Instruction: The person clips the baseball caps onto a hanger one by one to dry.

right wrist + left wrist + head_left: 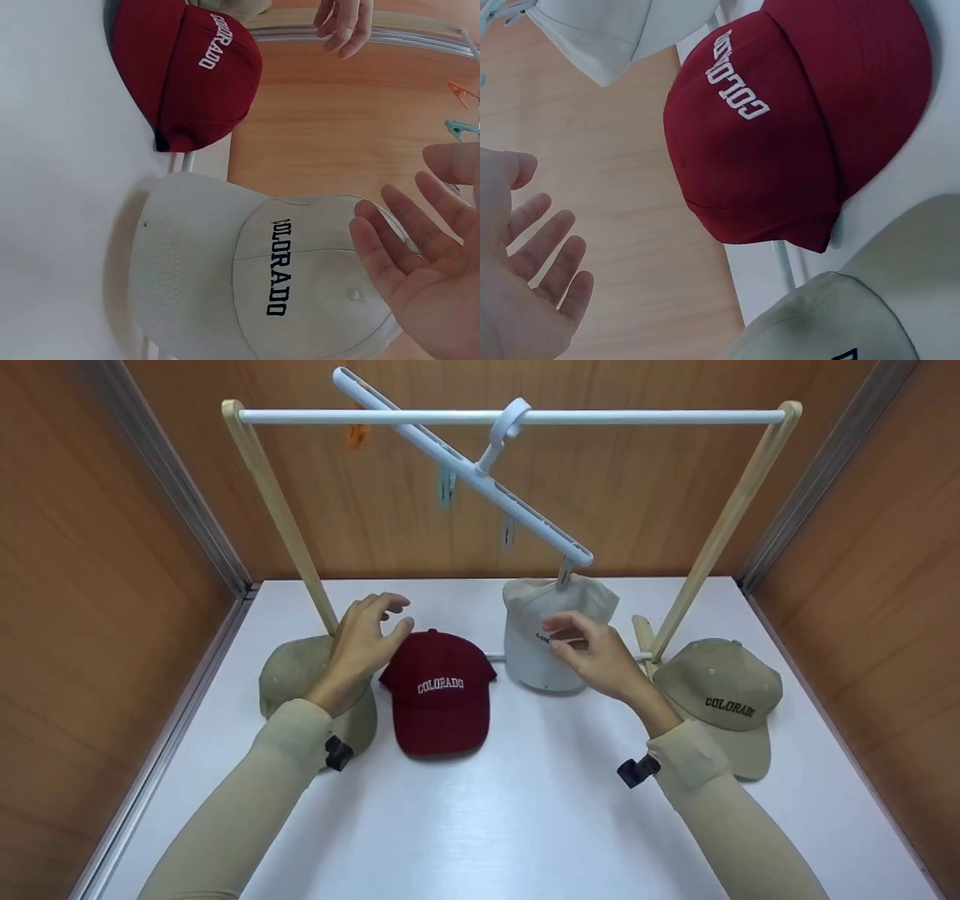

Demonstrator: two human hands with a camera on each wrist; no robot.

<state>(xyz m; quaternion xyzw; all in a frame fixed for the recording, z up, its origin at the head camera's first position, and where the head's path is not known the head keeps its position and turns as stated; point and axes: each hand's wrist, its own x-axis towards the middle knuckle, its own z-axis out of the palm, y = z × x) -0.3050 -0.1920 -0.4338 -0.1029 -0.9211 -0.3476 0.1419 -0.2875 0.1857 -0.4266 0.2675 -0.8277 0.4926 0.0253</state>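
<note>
A white cap (536, 664) with dark COLORADO lettering hangs by a clip (565, 572) from the lower end of a pale blue clip hanger (469, 471). My right hand (600, 660) is in front of this cap with fingers loosely bent and nothing held. In the right wrist view its fingertips overlap the white cap's crown (319, 292). My left hand (365, 634) hovers by the upper left of a red cap (441, 724), its fingers relaxed and its palm bare, as the left wrist view also shows. The red cap sits on the table, brim toward me.
The hanger hooks over the white bar (660, 417) of a wooden-legged rack. Orange (358, 435), teal (446, 486) and grey (509, 534) clips dangle from it. Olive caps lie at left (289, 671) and right (720, 679). Wooden panels (862, 547) enclose the white table (465, 832).
</note>
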